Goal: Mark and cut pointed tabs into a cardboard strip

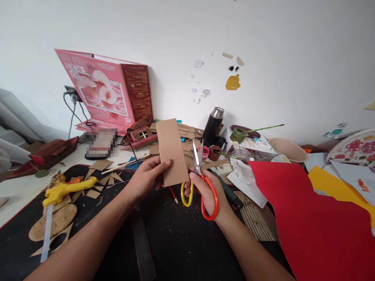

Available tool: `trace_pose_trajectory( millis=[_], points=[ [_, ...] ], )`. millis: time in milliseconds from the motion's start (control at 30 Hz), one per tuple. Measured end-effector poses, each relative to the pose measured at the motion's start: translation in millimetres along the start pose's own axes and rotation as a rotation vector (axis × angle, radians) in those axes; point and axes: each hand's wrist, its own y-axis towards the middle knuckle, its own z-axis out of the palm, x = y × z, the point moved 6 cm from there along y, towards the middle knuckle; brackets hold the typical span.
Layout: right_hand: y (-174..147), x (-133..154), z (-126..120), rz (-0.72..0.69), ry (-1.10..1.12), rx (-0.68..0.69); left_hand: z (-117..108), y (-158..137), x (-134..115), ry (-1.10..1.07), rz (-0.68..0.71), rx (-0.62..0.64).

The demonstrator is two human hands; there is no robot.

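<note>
My left hand [150, 173] pinches a flat rectangle of brown cardboard [172, 152] by its left edge, thumb on the front face. The piece is held up nearly upright above the black mat [175, 242]. In my right hand [211, 191] is a pair of scissors [197, 168] with one red and one yellow handle loop. Their blades point up and stand slightly apart, to the right of the cardboard and not around it. Some right fingers are hidden behind the scissors and the card's lower right corner.
At left lie a yellow glue gun [68, 189] and cardboard scraps [111, 179]. A metal ruler-like strip [142, 242] lies in front. Behind stand a black thermos [213, 127], paint jars [238, 135] and a pink box [102, 89]. Red sheet [304, 218] covers the right side.
</note>
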Motion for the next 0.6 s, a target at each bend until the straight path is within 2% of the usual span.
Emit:
trace_pose_trajectory(
  millis=[133, 300, 500, 600],
  points=[
    [-0.1, 1.0, -1.3, 0.005, -0.041, -0.005, 5.0, -2.9, 3.8, 0.062, -0.047, 0.076],
    [-1.6, 12.2, -5.2, -0.094, -0.188, -0.041, 14.9, -6.5, 5.3, 0.135, -0.1, 0.214],
    [-1.8, 15.2, -5.4, -0.103, -0.218, -0.025, 18.1, -7.7, 5.8, 0.157, -0.098, 0.253],
    [-1.5, 15.0, -6.1, -0.103, -0.23, -0.032, 15.6, -6.5, 5.5, 0.129, -0.08, 0.231]
  ],
)
